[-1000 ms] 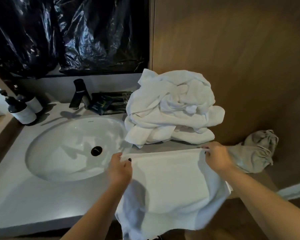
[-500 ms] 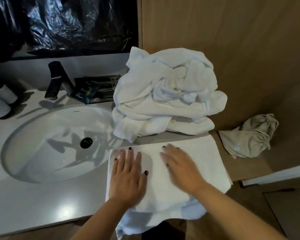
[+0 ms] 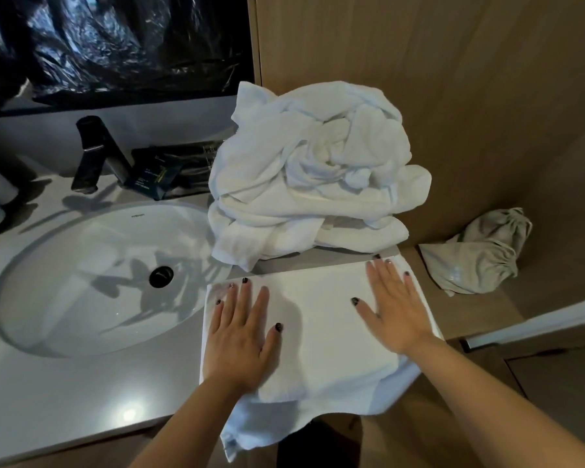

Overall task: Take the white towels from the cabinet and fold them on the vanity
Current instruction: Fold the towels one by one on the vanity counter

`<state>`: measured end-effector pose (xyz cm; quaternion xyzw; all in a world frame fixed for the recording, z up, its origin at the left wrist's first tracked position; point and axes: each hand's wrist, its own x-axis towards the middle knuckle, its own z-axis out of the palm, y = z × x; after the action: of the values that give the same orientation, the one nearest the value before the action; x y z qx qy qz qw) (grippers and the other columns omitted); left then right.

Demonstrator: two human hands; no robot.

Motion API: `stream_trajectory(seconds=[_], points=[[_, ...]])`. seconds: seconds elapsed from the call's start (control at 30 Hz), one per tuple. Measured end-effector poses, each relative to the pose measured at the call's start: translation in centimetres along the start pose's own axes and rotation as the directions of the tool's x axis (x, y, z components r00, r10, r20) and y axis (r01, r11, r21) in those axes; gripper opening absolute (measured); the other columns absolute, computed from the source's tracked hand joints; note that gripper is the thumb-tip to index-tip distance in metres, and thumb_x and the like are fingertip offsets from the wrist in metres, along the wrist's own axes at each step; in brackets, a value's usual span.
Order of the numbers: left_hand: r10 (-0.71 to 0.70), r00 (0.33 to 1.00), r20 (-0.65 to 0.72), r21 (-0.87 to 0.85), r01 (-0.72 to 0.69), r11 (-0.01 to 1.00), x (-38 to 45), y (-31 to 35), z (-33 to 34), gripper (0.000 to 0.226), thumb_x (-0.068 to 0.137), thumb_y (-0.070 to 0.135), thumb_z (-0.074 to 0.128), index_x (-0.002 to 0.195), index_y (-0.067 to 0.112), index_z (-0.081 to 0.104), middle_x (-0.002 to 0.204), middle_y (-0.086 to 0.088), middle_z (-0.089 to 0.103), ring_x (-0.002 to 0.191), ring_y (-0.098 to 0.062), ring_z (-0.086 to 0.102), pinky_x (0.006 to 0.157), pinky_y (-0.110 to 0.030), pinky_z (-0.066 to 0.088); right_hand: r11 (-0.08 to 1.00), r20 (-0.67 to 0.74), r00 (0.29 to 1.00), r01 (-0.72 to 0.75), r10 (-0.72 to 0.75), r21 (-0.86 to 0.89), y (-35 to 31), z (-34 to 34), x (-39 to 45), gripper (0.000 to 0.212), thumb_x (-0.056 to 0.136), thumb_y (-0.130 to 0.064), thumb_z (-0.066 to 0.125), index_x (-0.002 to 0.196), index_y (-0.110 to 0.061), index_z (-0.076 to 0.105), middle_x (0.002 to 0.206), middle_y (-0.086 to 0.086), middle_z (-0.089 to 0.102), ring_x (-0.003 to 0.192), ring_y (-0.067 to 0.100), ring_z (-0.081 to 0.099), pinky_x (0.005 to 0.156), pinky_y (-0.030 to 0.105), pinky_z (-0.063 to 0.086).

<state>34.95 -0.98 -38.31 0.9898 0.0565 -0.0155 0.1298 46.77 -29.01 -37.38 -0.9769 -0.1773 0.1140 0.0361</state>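
Wood panel wall [image 3: 453,96] fills the upper right of my view, crinkly black plastic sheeting [image 3: 115,42] taped up at upper left. Below that, a black faucet [image 3: 93,153] over the oval white sink [image 3: 65,298], ceiling light glaring off the grey counter [image 3: 129,415].

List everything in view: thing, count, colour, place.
flat towel: one, white, front of vanity, near edge hanging over
towel pile: one heap, white, crumpled, behind the flat towel
vanity top: one, grey
sink: one, white, oval, left of the towels
faucet: one, black, behind the sink
dark packets: black, count unclear, beside the faucet
drawstring bag: one, beige, right ledge
plastic sheet: black, over the wall above
left hand: flat on the towel
right hand: flat on the towel
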Motion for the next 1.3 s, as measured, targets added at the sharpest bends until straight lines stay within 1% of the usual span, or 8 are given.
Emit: stream_trajectory(seconds=[0.17,0.27,0.37,0.5,0.7,0.87,1.1,1.3], points=[[0.003,1.0,-0.019,-0.062,-0.004,0.998,-0.1,0.2,-0.2,0.069,0.096,0.065,0.014,0.158,0.036,0.0,0.165,0.003,-0.011,0.15,-0.015,-0.023,0.121,-0.034,-0.014,0.997,0.028,0.997,-0.075,0.074,0.026,1.7,-0.7,-0.5,0.078,0.093,-0.066,0.007,0.154,-0.024,-0.019,0.161,-0.007,-0.024,0.145,0.009,-0.027,0.119,0.044,-0.011],[-0.036,0.99,-0.133,-0.249,0.002,0.968,-0.2,0.4,-1.0,0.065,0.096,0.05,0.038,0.153,0.019,0.032,0.164,-0.002,0.02,0.153,-0.02,0.009,0.124,-0.036,0.006,0.996,0.029,0.996,-0.089,0.089,0.021,0.8,-0.7,-0.5,0.075,0.097,-0.059,0.011,0.154,-0.018,-0.016,0.161,-0.002,-0.022,0.146,0.014,-0.026,0.118,0.046,-0.014],[-0.218,0.92,-0.327,-0.471,0.041,0.881,-0.6,0.3,-1.2,0.055,0.09,0.015,0.06,0.139,0.002,0.043,0.15,-0.015,0.034,0.14,-0.034,0.034,0.114,-0.05,0.034,0.999,-0.101,0.995,-0.008,0.012,0.038,-0.9,-0.8,-0.8,0.062,0.103,-0.035,0.029,0.156,-0.008,0.011,0.164,0.009,0.002,0.151,0.025,-0.008,0.12,0.047,-0.007],[-0.544,0.789,-0.285,-0.661,0.249,0.708,-0.5,-0.2,-1.3,0.063,0.088,0.002,0.064,0.143,0.0,0.033,0.15,-0.018,0.024,0.134,-0.034,0.038,0.111,-0.053,0.037,0.949,-0.218,0.938,0.297,-0.269,0.108,-5.3,-1.3,-0.5,0.057,0.081,0.01,0.059,0.137,0.0,0.051,0.149,0.021,0.042,0.142,0.038,0.033,0.118,0.046,0.021],[-0.654,0.735,-0.179,-0.835,0.238,0.496,-0.4,-0.2,-2.3,0.059,0.093,0.0,0.054,0.146,0.007,0.029,0.146,-0.01,0.033,0.12,-0.019,0.049,0.102,-0.026,0.039,0.791,-0.191,0.865,0.502,-0.465,0.349,-13.8,-2.8,2.7,0.046,0.091,-0.006,0.055,0.137,-0.006,0.052,0.143,0.012,0.047,0.132,0.029,0.043,0.11,0.035,0.033],[-0.658,0.729,-0.187,-0.865,0.195,0.462,-0.7,-0.2,-2.4,0.06,0.093,-0.001,0.053,0.146,0.013,0.029,0.134,0.003,0.039,0.106,0.009,0.05,0.088,-0.004,0.041,0.774,-0.215,0.855,0.519,-0.472,0.363,-19.2,-3.8,5.2,0.047,0.093,-0.01,0.055,0.14,-0.011,0.049,0.129,0.014,0.054,0.123,0.033,0.047,0.104,0.04,0.036],[-0.608,0.759,-0.235,-0.839,0.158,0.521,-1.0,-0.1,-1.9,0.065,0.089,-0.007,0.058,0.145,0.009,0.029,0.124,0.0,0.04,0.104,0.01,0.048,0.086,-0.003,0.041,0.779,-0.15,0.83,0.556,-0.537,0.29,-20.0,-3.7,5.6,0.029,0.096,-0.018,0.054,0.123,-0.017,0.063,0.111,0.009,0.049,0.109,0.028,0.043,0.096,0.04,0.037],[-0.608,0.784,-0.12,-0.859,0.225,0.46,-1.9,-0.2,-1.9,0.041,0.094,0.011,0.06,0.123,0.024,0.036,0.105,-0.014,0.055,0.084,-0.015,0.058,0.072,-0.015,0.044,0.758,-0.044,0.832,0.524,-0.553,0.388,-19.5,-5.4,4.7,0.005,0.098,-0.018,0.049,0.095,-0.016,0.052,0.093,0.002,0.059,0.092,0.024,0.052,0.081,0.036,0.038]])
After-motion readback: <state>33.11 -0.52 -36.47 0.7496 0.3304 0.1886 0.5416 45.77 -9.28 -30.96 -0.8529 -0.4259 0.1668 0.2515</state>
